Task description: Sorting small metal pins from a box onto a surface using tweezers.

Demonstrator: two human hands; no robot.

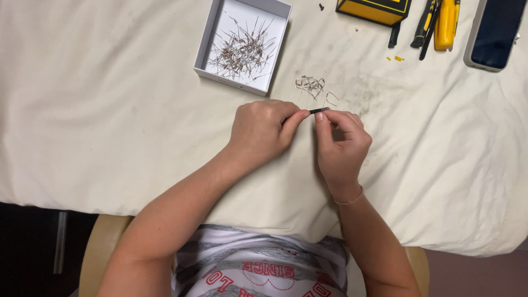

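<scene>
The cream cloth (110,126) covers the whole table under my hands, with soft folds in it. Beyond my left hand, a little to the left, the white open box (212,33) stands on the cloth and it holds a loose heap of thin wire parts (242,52) with straight leads. Far beyond my right hand, at the upper edge, I see the yellow and black case (374,10), then the yellow and black hand tools (440,22) beside it, and the dark phone (495,33) in the corner to the right.

My left hand (261,132) is closed into a loose fist, and its thumb and forefinger pinch the thin dark tool (319,110), which points toward my right hand. My right hand (341,143) is curled, with fingertips (320,117) pressed together just at the tip of this tool; whether they hold a small part there I cannot tell, it is too small to see. The two hands almost touch each other at the tool.

Just beyond my fingertips, near them, lies the small pile of bent wire parts (311,85) on the cloth
</scene>
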